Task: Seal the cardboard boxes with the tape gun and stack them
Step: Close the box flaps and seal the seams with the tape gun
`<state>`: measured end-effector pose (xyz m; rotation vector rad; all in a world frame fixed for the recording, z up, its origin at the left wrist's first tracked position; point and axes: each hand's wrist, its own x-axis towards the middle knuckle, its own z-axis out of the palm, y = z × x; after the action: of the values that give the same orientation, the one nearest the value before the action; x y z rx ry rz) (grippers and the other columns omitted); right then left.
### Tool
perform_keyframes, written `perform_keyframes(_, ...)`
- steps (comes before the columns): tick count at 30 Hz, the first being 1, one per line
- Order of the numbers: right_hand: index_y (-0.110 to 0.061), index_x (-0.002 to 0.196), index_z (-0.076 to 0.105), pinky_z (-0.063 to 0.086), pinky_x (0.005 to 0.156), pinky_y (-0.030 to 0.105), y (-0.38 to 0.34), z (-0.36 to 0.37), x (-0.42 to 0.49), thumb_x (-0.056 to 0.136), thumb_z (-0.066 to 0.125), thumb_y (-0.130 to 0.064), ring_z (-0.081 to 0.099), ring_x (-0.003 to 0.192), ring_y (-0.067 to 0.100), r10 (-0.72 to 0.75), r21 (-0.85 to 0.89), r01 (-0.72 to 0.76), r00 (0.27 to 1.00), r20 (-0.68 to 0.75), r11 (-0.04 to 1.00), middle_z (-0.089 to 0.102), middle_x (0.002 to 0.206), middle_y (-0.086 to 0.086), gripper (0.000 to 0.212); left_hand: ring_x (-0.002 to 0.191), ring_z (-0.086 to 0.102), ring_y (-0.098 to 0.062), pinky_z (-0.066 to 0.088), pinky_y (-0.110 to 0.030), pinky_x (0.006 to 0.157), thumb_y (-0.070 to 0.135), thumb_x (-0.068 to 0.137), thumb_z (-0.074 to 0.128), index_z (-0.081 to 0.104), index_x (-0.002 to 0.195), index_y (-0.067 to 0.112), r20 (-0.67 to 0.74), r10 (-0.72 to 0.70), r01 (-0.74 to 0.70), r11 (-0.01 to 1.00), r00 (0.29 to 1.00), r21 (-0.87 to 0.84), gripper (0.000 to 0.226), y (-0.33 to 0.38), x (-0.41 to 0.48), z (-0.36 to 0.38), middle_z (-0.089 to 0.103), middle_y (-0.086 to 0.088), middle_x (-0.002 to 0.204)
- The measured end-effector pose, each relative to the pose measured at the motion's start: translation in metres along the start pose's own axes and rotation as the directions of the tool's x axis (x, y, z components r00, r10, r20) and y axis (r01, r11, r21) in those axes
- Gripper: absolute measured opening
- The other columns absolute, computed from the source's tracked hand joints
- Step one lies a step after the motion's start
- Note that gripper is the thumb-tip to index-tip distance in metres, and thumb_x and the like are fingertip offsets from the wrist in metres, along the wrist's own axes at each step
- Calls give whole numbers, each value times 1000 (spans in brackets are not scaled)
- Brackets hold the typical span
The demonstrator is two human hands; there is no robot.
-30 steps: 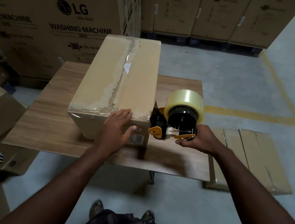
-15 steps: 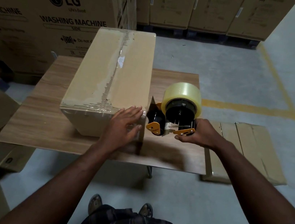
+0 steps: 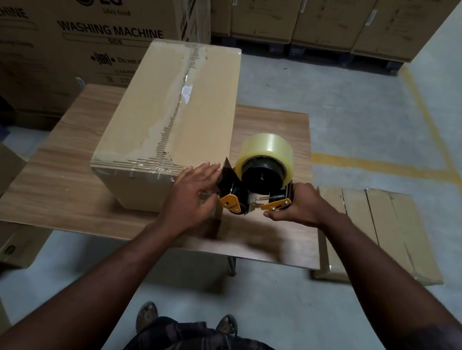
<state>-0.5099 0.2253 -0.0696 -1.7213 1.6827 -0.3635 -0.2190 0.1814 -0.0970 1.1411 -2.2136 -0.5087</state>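
Evidently, right hand (image 3: 299,206) gripped tape gun (image 3: 256,178); flat left hand (image 3: 191,196) pressed box (image 3: 174,101) beside it. Uneven pressure could wrinkle tape (image 3: 142,166).

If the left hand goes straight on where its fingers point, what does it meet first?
Most likely the black front end of the tape gun, just past the fingertips of the left hand; depth is unclear.

Wood-grain desk (image 3: 73,188) on a grey concrete floor (image 3: 352,103). Behind it, left: large carton (image 3: 82,20) printed "LG WASHING MACHINE". Far back: row of tall cartons (image 3: 321,12) on dark pallets (image 3: 318,53). Right: yellow floor lines (image 3: 382,167).
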Motion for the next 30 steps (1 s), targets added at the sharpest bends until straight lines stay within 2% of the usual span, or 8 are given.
perform_keyframes(6,-18,75,71,53,64,32,26,21,-3,65,87,-44,68,69,13,120,-90,-116,992,43,989,71,68,-4,32,142,40,-11,21,-34,119,39,89,57,58,141,16,-18,2,-2,1000,1000,8,57,-1,0,3,50,4,149)
perform_keyframes(9,-15,72,67,48,58,30,45,42,-13,66,87,-39,62,66,17,212,-164,-193,971,113,967,68,70,1,31,141,42,-13,23,-36,118,42,89,57,60,139,17,-40,0,0,1000,999,1,56,0,0,4,53,3,148)
perform_keyframes(13,-16,69,64,38,51,22,58,75,-22,72,87,-40,57,65,14,321,-13,-321,946,48,947,61,65,-3,33,137,49,-15,28,-39,117,45,88,62,66,133,17,-122,-28,28,1000,992,1,53,3,-1,11,59,3,141)
perform_keyframes(17,-13,72,66,41,55,29,61,92,-12,76,84,-51,64,67,19,450,219,-427,890,-68,877,68,68,4,42,133,53,-16,31,-40,116,43,87,68,69,126,16,-218,-23,26,1000,976,12,47,6,-2,20,63,3,137)
perform_keyframes(21,-17,65,60,39,55,29,54,101,4,72,87,-56,56,58,18,594,511,-474,799,-93,717,61,62,3,48,129,53,-21,27,-38,115,49,83,70,65,119,13,-230,-23,51,992,973,115,51,13,0,24,63,0,133)
perform_keyframes(24,-15,73,65,42,48,29,43,106,16,73,90,-46,51,48,19,651,788,-407,759,11,462,57,60,6,40,126,53,-24,30,-43,112,49,79,77,62,115,13,-250,-17,69,977,968,204,54,13,2,31,62,-1,131)
perform_keyframes(27,-10,79,65,41,43,25,38,111,31,80,87,-37,46,43,18,668,911,-358,731,137,205,52,54,6,35,124,53,-24,30,-44,112,52,79,73,60,113,14,-280,-30,98,967,959,234,53,14,4,36,62,-1,128)
perform_keyframes(30,-9,98,64,42,43,26,40,118,50,82,85,-38,44,44,15,644,956,-282,747,168,78,48,59,4,40,123,54,-24,33,-46,110,51,81,70,60,112,13,-298,-26,103,964,954,246,50,12,5,39,63,-1,127)
